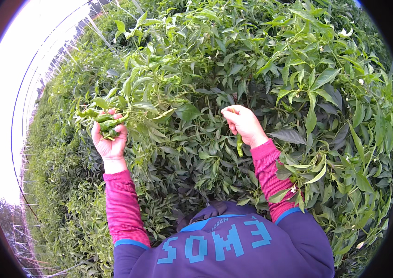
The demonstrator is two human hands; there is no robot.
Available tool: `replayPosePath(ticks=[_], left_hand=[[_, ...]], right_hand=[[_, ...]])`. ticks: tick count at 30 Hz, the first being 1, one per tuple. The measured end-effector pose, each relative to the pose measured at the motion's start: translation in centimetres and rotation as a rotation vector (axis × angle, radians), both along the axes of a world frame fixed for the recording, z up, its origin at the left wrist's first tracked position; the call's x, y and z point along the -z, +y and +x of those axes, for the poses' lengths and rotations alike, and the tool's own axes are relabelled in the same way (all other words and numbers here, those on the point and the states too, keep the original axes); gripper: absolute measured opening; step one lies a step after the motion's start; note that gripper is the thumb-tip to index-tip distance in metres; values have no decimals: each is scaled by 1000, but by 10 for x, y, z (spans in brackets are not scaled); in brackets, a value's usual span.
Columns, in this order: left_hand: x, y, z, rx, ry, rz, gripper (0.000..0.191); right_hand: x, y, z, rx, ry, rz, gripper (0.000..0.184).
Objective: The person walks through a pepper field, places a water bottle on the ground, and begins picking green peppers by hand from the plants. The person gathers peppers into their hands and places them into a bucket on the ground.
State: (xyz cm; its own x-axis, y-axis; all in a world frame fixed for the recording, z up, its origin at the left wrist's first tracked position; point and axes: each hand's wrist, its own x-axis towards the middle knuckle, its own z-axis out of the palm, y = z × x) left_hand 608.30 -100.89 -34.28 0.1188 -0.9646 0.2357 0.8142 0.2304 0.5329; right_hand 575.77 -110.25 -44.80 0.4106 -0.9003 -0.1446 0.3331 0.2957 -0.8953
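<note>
My left hand (111, 142) is raised at the left with its palm up, fingers curled round a bunch of several green peppers (111, 123). Their wrinkled pods poke out past the fingertips, close against pepper leaves (137, 106). Toward the middle, my right hand (243, 123) has thumb and forefinger pinched together in front of the foliage. From beneath its curled fingers a single slim green pepper (239, 146) points downward; its upper end is hidden by the hand. Whether the fingertips pinch a stem is too small to tell.
Dense pepper plants (189, 166) surround both arms. A leafy branch (307, 170) overlaps my right sleeve. More green pods (172, 80) hang among leaves, and a white flower (345, 33) shows at upper right. Thin poles and strings (99, 31) run along the left side.
</note>
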Motion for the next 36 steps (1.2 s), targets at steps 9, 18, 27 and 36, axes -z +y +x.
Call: replayPosePath(ticks=[9,18,27,36], left_hand=[[10,10,-12,7,-26,-12,35],[15,22,-28,10,-85,-36,40],[18,34,-45,22,-146,-17,39],[21,39,-38,7,-122,-11,39]], right_hand=[[-27,-78,-117,876,-131,-223,24],[-20,-77,-119,517,443,-326,21],[30,-141,-62,705,935,-491,33],[6,-141,-61,588,240,-57,18]])
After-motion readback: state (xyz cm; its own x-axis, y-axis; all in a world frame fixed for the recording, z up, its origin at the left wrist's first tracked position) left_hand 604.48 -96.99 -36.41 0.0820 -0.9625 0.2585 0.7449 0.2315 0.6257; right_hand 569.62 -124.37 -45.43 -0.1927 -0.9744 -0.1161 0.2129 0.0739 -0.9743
